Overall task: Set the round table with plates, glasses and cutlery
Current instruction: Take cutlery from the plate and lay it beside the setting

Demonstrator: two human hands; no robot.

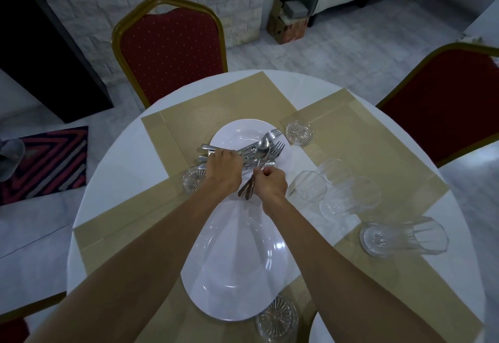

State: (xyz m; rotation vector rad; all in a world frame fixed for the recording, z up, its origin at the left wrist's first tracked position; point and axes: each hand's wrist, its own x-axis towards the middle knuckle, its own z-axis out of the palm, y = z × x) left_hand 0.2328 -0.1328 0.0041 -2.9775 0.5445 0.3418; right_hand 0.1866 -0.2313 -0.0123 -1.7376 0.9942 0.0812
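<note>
A: What is the setting?

B: A pale tiled floor (351,53) with a striped rug (43,161) at the left. In the middle is a round table (121,180) under a white cloth. Two red chairs (170,53) with gold frames stand at its far side.

A: What lies on it?

B: Gold placemats (232,99), then two white plates. The near plate (235,267) is between the forearms and the far plate (243,132) is beyond it. To the right, glasses (310,187) lie on their sides on a mat; blur makes them hard to count, perhaps four. Small cut-glass coasters (299,132) sit near the plates.

A: And the cutlery?

B: The cutlery (266,148) is a loose bundle of forks, spoons and knives across the far plate, heads pointing right.

A: The hands?

B: The left hand (224,164) is curled down over the handles at the plate's left edge, gripping the bundle. The right hand (270,183) is just beside it with its fingers closed, pinching a few pieces by their necks. Their handles stick out below the fist toward the person.
</note>
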